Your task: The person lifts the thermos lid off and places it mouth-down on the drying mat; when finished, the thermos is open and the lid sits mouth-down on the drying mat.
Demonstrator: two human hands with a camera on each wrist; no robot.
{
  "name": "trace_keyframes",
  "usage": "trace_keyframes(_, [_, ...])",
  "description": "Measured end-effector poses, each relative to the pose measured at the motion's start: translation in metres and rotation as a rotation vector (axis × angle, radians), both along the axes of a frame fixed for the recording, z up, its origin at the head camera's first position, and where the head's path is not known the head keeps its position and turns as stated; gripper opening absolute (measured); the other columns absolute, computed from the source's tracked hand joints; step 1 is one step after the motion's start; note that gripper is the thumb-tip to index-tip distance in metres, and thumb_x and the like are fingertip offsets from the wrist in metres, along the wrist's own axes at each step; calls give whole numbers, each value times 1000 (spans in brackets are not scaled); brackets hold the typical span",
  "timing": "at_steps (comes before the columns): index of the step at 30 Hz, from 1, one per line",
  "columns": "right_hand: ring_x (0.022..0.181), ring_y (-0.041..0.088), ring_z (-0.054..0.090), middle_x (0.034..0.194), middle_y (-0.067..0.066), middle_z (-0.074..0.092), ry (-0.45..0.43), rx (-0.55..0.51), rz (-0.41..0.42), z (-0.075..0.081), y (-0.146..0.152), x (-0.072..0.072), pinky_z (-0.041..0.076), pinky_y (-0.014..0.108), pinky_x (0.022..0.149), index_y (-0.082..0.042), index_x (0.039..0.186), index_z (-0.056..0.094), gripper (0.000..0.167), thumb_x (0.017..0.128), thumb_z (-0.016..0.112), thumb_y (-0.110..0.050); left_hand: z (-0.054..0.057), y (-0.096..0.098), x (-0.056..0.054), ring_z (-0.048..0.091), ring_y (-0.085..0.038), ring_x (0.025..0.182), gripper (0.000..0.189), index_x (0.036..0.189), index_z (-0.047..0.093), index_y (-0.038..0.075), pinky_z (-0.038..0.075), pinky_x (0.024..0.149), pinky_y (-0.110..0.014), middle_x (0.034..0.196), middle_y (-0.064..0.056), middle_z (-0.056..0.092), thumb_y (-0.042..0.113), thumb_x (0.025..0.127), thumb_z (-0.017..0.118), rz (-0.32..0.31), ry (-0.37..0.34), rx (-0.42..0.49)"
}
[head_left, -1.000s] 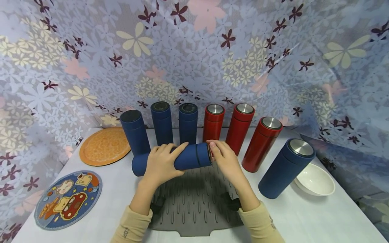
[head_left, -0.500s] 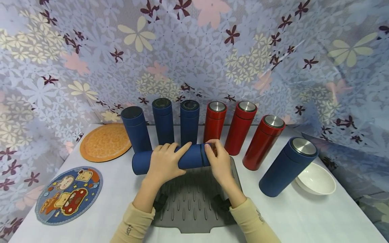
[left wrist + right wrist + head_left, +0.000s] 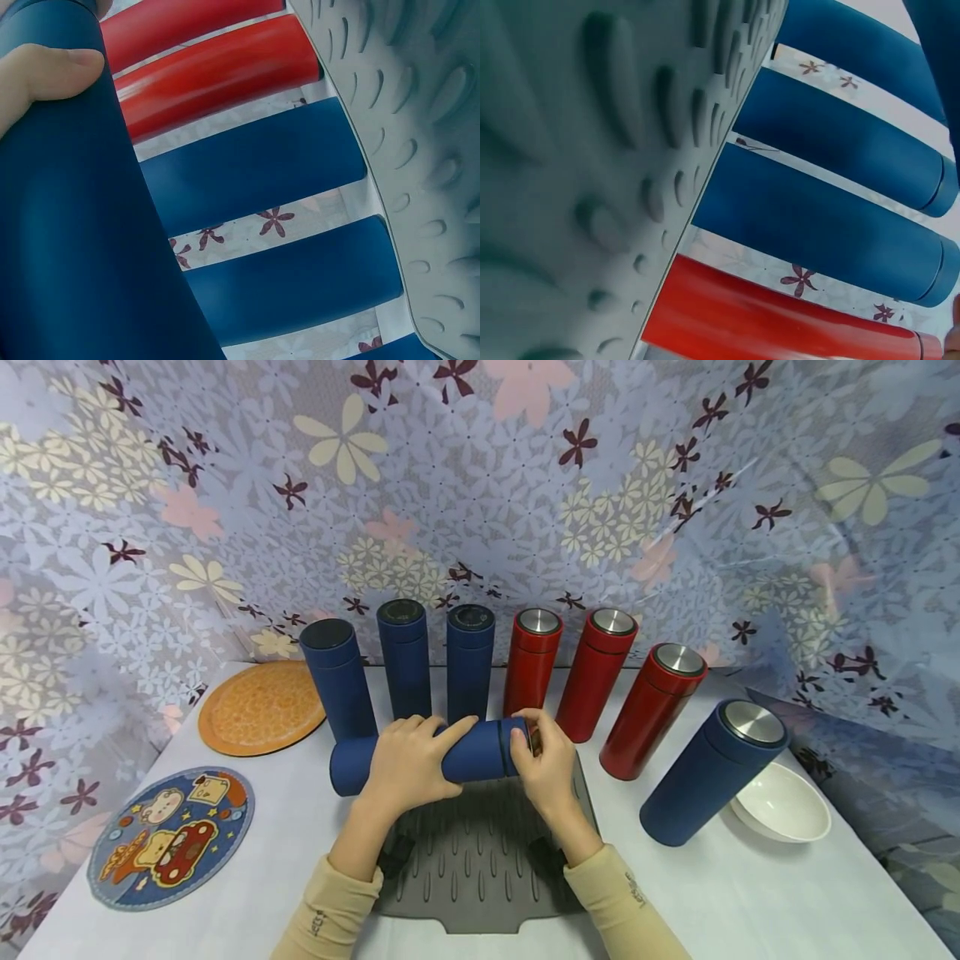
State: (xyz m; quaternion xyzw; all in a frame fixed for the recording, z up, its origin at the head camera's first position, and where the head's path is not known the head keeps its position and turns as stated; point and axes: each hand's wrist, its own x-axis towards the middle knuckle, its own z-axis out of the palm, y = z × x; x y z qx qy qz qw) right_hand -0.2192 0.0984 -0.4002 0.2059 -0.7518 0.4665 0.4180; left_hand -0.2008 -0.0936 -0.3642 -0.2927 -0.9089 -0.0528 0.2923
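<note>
A blue thermos flask (image 3: pixel 476 753) lies level in the air above a grey ridged mat (image 3: pixel 480 885). My left hand (image 3: pixel 408 764) grips its body from above, thumb along the near side. At the right end, my right hand (image 3: pixel 549 768) holds the flask's cap (image 3: pixel 513 742) with curled fingers and thumb; a dark seam divides cap from body. The left wrist view shows the flask's body (image 3: pixel 90 225) close up, with a thumb (image 3: pixel 75 71) against it. In the right wrist view only a little of a hand (image 3: pixel 952 337) shows at the edge.
Behind stand three blue flasks (image 3: pixel 406 668) and three red flasks (image 3: pixel 596 681) in a row. Another blue flask (image 3: pixel 697 785) stands right, beside a white bowl (image 3: pixel 783 802). At left lie an orange round mat (image 3: pixel 262 706) and a cartoon round mat (image 3: pixel 172 839). A floral curtain hangs behind.
My right hand has shifted from the flask's end face to around its cap, turning at the wrist. My left hand keeps its grip, and the flask has stayed nearly in place.
</note>
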Motion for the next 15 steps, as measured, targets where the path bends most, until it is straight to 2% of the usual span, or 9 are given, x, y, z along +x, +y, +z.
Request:
trace_keyframes(7, [45, 8, 34, 57, 6, 43, 159, 21, -7, 1, 1, -2, 28, 21, 39, 1, 91, 62, 48, 89, 46, -44, 2, -1, 0, 64, -26, 81, 87, 127, 56, 25, 52, 73, -42, 95, -7, 68, 47, 49, 85, -23, -63, 24])
trace_keyframes(12, [45, 10, 36, 61, 7, 49, 281, 67, 3, 0, 2, -4, 31, 22, 38, 3, 89, 62, 51, 88, 45, -45, 2, -3, -1, 64, -24, 83, 85, 128, 55, 27, 52, 73, -41, 97, -5, 67, 48, 50, 82, -37, -151, 33])
trace_keyframes(15, [49, 16, 48, 69, 12, 59, 374, 109, 19, 0, 4, -5, 40, 26, 40, 4, 89, 62, 51, 88, 44, -43, 3, -5, -1, 63, -23, 80, 83, 128, 55, 28, 52, 69, -41, 96, -4, 67, 47, 51, 81, -56, -224, 46])
